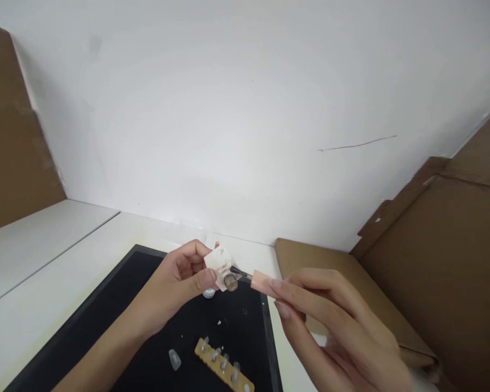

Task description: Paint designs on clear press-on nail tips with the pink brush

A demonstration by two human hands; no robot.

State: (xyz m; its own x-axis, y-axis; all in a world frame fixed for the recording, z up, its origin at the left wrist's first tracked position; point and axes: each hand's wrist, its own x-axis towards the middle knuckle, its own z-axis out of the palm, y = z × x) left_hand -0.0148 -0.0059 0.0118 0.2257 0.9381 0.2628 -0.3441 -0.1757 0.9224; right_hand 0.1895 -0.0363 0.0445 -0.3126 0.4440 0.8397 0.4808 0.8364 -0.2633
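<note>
White block (pixel 215 260): left hand (pixel 188 277) (fingers curled) pinches it upright.

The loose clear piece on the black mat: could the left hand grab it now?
Probably not: the left hand holds the white block. Once free, its way to the clear piece looks open.

The left hand (pixel 188 275) pinched a small white square block (pixel 215 260) with a translucent brownish round piece (pixel 231 281) at its lower edge. The right hand (pixel 330 321) held a slim brush with a pink handle (pixel 262 283), its dark tip at the block. Below lay a black rectangular mat (pixel 155 332) on the white surface (pixel 36 272), bearing a yellow strip with 4 clear upright pieces (pixel 218 367) and 1 loose translucent piece (pixel 174 360). Brown cardboard (pixel 445 261) stood at the right.
</note>
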